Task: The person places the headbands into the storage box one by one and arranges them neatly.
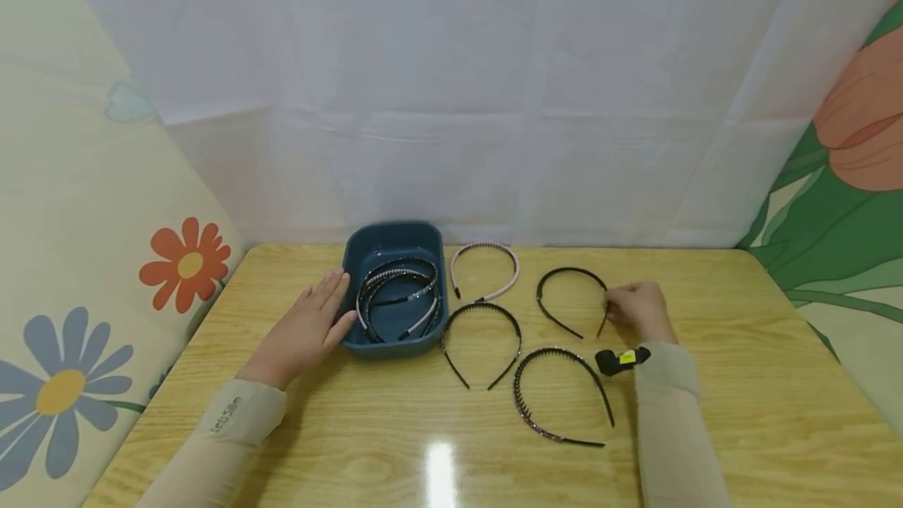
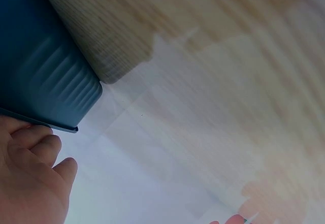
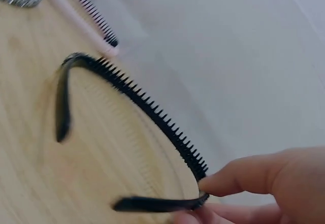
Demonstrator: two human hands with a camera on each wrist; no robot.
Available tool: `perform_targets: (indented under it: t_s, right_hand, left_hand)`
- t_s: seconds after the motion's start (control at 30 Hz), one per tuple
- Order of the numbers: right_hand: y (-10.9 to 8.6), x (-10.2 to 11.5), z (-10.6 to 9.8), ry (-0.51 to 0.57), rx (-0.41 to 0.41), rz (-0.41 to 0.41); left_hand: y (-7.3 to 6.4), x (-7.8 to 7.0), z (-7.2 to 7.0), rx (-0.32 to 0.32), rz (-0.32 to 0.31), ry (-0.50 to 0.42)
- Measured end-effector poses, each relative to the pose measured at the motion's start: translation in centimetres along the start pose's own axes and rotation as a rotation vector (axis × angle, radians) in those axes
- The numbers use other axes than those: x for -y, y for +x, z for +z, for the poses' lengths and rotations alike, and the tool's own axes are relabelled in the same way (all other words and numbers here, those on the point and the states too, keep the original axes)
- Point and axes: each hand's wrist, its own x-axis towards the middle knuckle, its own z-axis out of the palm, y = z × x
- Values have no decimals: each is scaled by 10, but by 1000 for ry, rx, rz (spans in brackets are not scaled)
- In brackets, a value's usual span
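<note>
My left hand (image 1: 306,332) lies with fairly straight fingers against the left rim of a blue plastic basket (image 1: 393,232); the left wrist view shows the fingertips (image 2: 38,137) at its edge. Inside the basket are several headbands (image 1: 398,277), dark and pale ones overlapping. On the right, my right hand (image 1: 642,310) pinches one side of a black toothed headband (image 1: 567,270) between thumb and fingers. In the right wrist view this black headband's comb teeth (image 3: 147,102) and both its ends show.
Between basket and right hand lie a pink headband (image 1: 517,265) at the back, a black headband (image 1: 520,332) before it, and a dark glittery headband (image 1: 518,394) nearer the front. White cloth (image 1: 494,139) hangs behind the wooden table (image 1: 353,445).
</note>
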Motion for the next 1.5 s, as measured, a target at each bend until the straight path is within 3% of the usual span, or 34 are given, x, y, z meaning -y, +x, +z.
perform_targets:
  t_s: [0.2, 0.5, 0.97, 1.5]
  right_hand:
    - [-4, -4, -1, 224, 127, 37]
    - [-6, -6, -4, 324, 185, -2]
    - [-10, 12, -6, 313, 183, -64]
    - [-33, 40, 0, 359, 147, -141]
  left_hand:
    - [-1, 1, 2, -3, 6, 3]
    - [0, 0, 1, -4, 0, 3]
    - [2, 1, 1, -11, 8, 8]
    - [1, 2, 2, -7, 13, 5]
